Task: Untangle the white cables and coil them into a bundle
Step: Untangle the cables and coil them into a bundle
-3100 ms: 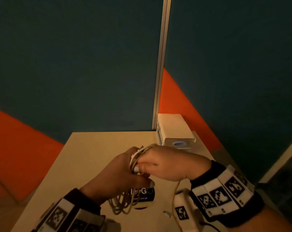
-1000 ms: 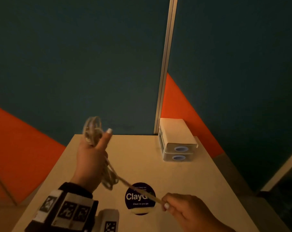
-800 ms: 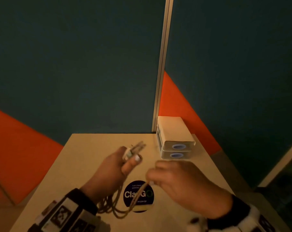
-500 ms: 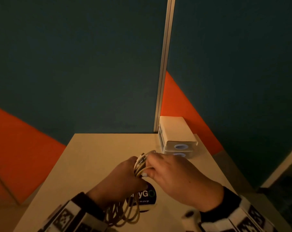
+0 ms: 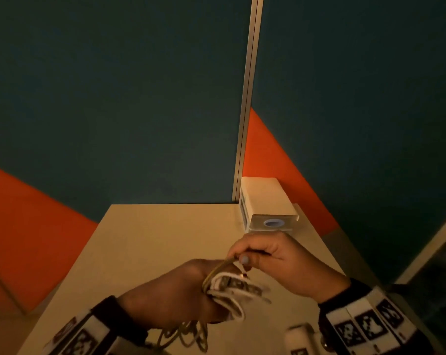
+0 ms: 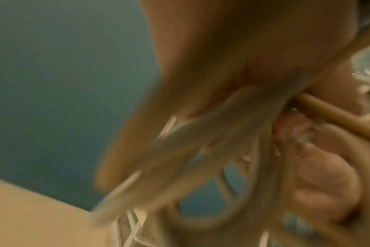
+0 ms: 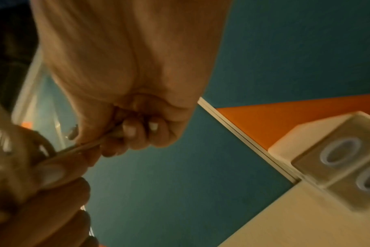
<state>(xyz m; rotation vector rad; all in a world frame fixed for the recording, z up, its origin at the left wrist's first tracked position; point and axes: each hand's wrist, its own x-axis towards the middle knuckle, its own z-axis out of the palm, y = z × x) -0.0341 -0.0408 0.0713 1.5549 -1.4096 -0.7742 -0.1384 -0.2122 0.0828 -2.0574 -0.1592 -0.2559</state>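
Note:
My left hand [image 5: 188, 290] grips a coil of white cable [image 5: 228, 290] above the beige table [image 5: 145, 234]; several loops [image 5: 188, 336] hang below the fist. The right hand [image 5: 268, 257] sits just right of and above the left, pinching a short taut stretch of the cable [image 5: 219, 266] that runs up from the coil. In the right wrist view the curled right fingers [image 7: 135, 132] close on the thin cable [image 7: 82, 147], with the left hand's fingers [image 7: 53, 192] close below. The left wrist view is motion-blurred, showing cable loops [image 6: 232, 192] against the left hand's palm.
Two stacked white boxes [image 5: 265, 206] with round blue marks stand at the table's back right corner, against the teal and orange partition [image 5: 114, 98]. A metal post [image 5: 250, 98] divides the panels. The table edge drops off on the left and right.
Over the last second the right hand came up from the front of the table to the left hand, and now pulls a cable strand up from the coil. The left hand has lowered.

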